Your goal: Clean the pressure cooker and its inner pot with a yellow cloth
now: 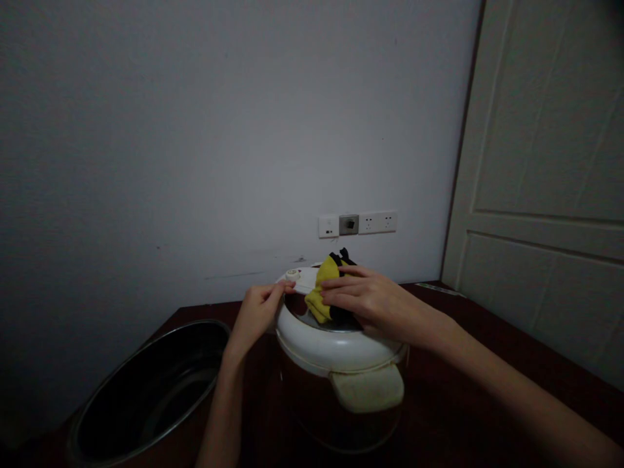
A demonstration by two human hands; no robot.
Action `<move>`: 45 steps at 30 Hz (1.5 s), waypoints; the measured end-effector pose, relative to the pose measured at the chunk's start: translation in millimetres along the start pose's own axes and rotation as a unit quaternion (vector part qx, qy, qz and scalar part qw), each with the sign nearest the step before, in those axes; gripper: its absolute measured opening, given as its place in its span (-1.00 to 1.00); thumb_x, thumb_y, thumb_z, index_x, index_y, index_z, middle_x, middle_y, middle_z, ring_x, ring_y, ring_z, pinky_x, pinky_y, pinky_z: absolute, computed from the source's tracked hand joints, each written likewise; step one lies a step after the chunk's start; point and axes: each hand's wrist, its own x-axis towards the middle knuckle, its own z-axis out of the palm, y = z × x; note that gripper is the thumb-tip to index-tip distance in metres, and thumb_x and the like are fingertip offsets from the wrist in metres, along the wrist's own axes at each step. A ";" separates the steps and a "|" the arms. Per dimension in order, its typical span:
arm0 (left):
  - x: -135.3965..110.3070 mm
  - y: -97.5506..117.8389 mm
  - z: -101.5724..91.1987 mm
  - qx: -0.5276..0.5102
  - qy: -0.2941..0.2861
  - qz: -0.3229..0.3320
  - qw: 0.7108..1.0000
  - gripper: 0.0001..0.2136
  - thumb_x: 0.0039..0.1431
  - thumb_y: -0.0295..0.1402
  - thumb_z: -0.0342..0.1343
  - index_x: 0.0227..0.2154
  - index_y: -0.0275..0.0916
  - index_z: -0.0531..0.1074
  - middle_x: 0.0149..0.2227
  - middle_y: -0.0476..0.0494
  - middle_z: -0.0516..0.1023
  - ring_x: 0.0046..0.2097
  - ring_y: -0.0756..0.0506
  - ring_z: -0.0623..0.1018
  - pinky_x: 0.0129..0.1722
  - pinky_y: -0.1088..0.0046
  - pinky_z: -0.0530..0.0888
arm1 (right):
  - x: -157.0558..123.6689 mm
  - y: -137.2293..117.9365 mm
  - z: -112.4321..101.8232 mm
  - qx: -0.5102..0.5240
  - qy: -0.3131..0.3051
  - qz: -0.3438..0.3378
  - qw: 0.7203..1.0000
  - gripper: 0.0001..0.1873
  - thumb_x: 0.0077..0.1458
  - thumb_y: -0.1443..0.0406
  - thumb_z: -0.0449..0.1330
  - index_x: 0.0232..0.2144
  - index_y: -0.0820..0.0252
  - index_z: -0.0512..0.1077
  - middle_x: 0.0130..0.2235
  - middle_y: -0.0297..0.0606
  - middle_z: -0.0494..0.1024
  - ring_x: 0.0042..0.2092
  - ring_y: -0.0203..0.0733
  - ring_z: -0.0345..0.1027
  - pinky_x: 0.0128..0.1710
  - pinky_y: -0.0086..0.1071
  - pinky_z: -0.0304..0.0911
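Note:
A round cooker (341, 364) with a white lid rim and a dark body stands on a dark wooden table (487, 390). My right hand (365, 299) lies on top of the lid with fingers stretched flat, pressing a yellow and black cloth (324, 289) against it. My left hand (256, 312) holds the lid's left rim, fingers curled and pinched on the white edge near a small white knob (292, 274).
A large metal bowl (146, 390) sits on the table to the left of the cooker. Wall sockets (358, 224) are on the grey wall behind. A pale panelled door (550, 182) stands at the right.

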 end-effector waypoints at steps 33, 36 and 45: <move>37.5 69.5 -78.9 0.041 0.218 0.138 0.965 -0.80 -0.12 -0.26 0.18 -0.49 -0.30 0.40 -0.50 0.02 0.41 -0.43 0.01 0.38 -0.43 0.52 0.31 | -1.9 -9.3 -24.3 0.117 0.279 0.189 0.934 -0.64 0.18 0.24 0.06 0.02 0.20 0.36 -0.10 -0.13 0.55 -0.13 -0.14 0.46 -0.12 -0.22 0.39; 61.9 47.9 -78.7 0.069 0.203 0.100 0.972 -0.83 -0.15 -0.32 0.16 -0.49 -0.27 0.34 -0.51 0.05 0.37 -0.44 0.01 0.38 -0.46 0.53 0.30 | -33.6 -5.0 -10.9 0.090 0.303 0.264 0.911 -0.67 0.16 0.20 0.07 -0.06 0.20 0.41 -0.13 -0.13 0.57 -0.18 -0.13 0.49 -0.18 -0.25 0.42; 119.4 -5.7 -27.9 0.238 0.003 0.117 0.964 -0.72 -0.06 -0.46 0.02 -0.23 -0.32 0.41 -0.32 -0.10 0.51 -0.28 -0.05 0.46 -0.27 0.45 0.36 | -86.3 28.7 39.0 -0.013 0.182 0.400 0.898 -0.44 0.11 0.01 -0.01 -0.08 0.31 0.46 -0.17 -0.01 0.59 -0.25 0.06 0.52 -0.25 -0.14 0.44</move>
